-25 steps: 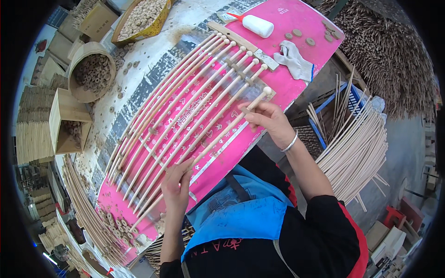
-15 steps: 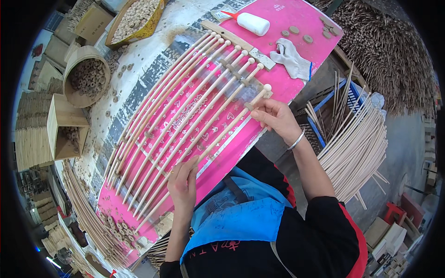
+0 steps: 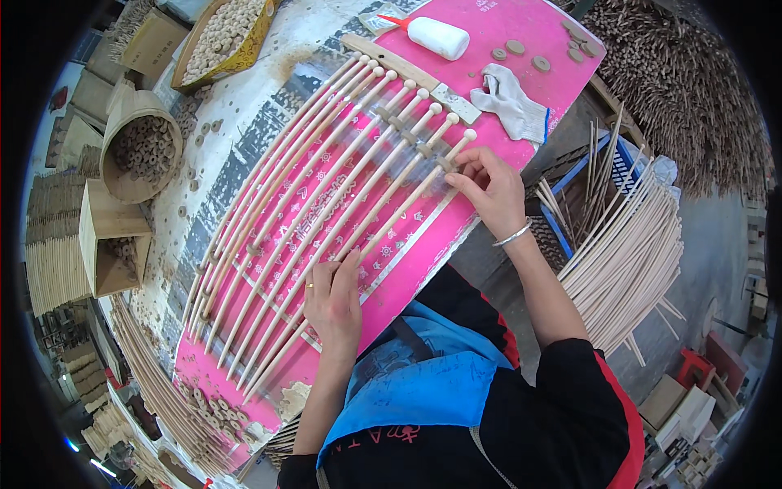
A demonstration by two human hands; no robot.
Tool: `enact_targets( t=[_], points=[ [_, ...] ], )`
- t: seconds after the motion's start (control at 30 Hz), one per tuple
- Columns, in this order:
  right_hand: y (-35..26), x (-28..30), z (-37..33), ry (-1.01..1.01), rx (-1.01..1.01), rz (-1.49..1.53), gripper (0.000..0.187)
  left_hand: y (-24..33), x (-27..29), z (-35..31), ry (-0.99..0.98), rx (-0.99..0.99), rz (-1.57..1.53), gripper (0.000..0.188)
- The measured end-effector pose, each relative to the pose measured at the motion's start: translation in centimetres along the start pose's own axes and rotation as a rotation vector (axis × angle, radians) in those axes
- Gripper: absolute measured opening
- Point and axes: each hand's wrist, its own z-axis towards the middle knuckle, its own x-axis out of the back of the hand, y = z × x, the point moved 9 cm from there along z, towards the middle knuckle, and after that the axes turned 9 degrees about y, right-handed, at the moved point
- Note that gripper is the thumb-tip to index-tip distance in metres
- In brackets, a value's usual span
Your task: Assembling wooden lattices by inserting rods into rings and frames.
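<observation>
Several pale wooden sticks with ball ends lie side by side on the pink board, some with a flat ring part way along. Closest to me is one such stick (image 3: 403,210), its ball (image 3: 470,135) pointing to the far right. My left hand (image 3: 334,310) is closed around this stick near its middle. Near the ball end, my right hand (image 3: 493,194) has thumb and fingers pinched at a small brown wooden ring (image 3: 445,165) on the same stick. Other rings (image 3: 424,150) sit at a similar distance from the balls on neighbouring sticks.
A wooden stop bar (image 3: 407,73) lies just past the ball ends. Beyond it are a white glue bottle (image 3: 440,38), a white glove (image 3: 511,104) and loose discs (image 3: 540,63). Ring-filled tubs (image 3: 147,147) stand left; a blue crate (image 3: 562,224) and stick bundle (image 3: 627,261) stand right.
The nearest stick has moved left against its neighbours, and its ball is now lined up nearer theirs. Both hands moved with it; my left hand shifted slightly up and right.
</observation>
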Motion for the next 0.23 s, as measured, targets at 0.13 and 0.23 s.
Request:
enact_targets(
  t=[0.13, 0.23],
  points=[
    [-1.1, 0.0, 0.2, 0.075, 0.188, -0.021, 0.028, -0.1, -0.7, 0.2, 0.003, -0.036, 0.038, 0.029],
    [-1.5, -0.4, 0.5, 0.059, 0.221, -0.042, 0.025, -0.5, -1.2, 0.1, -0.025, -0.037, 0.044, 0.03]
  ],
)
